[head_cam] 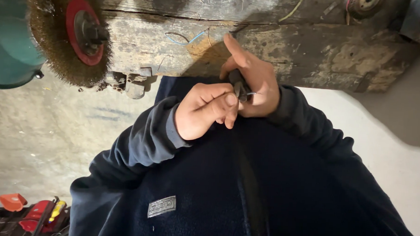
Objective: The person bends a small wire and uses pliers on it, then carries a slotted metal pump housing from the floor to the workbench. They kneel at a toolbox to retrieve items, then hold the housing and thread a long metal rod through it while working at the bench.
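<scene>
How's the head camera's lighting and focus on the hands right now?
Head view: both hands, left hand and right hand, are evenly lit and sharp, no glare; they cast a soft shadow on the wooden bench; the small dark object between them is too dim to identify.

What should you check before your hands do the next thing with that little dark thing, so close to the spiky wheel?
1. Both hands on the small dark part: ok; left hand and right hand pinch it together.
2. Thin blue wire sticking out of the part: ok, visible.
3. Hands away from the wire brush wheel: ok, clearly apart.
4. Wheel stopped: cannot tell.
5. Sleeves away from the wheel: ok.
6. Loose blue wire on the wooden bench: ok, lying apart from the hands.
</scene>
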